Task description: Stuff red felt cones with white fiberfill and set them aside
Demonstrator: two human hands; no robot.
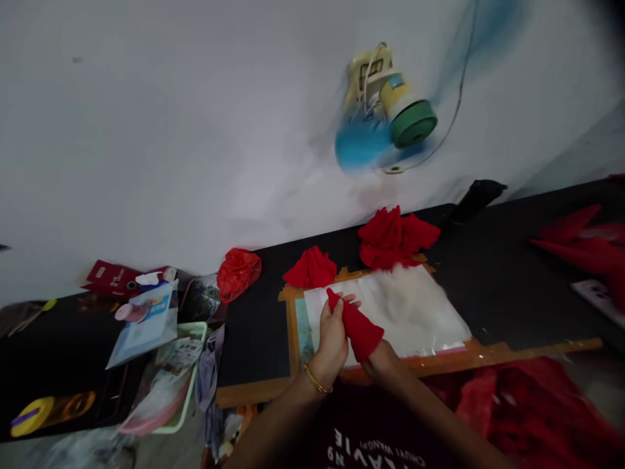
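Dark shirt (359,426) near, red cloth cone (360,329) over one hand

The dark shirt with white letters lies nearest to the camera, at 6 o'clock, if we put the cone in the centre of the clock. The cone is over the near part of a white sheet (439,324), its tip toward 10 or 11 and its wide end toward 4 or 5. The left hand (334,331) holds it close to the tip, with the thumb on the cloth. The right hand (381,358) is inside the wide end, so I cannot tell whether its fingers are spread or gathered.

At 2 o'clock a white fluffy heap (409,296) rests on the sheet. A smaller red cloth pile (311,268) is beyond the tip, a larger red pile (394,238) at 1. Just after 12, on the wall, is a fan (413,120) with blurred blue blades.

If its air reaches the heap, light fibres could perhaps drift onto the red cloth. If the inside hand pushes too strongly against the left grip, the narrow tip could stretch; if this grip is too loose, the cone could twist.
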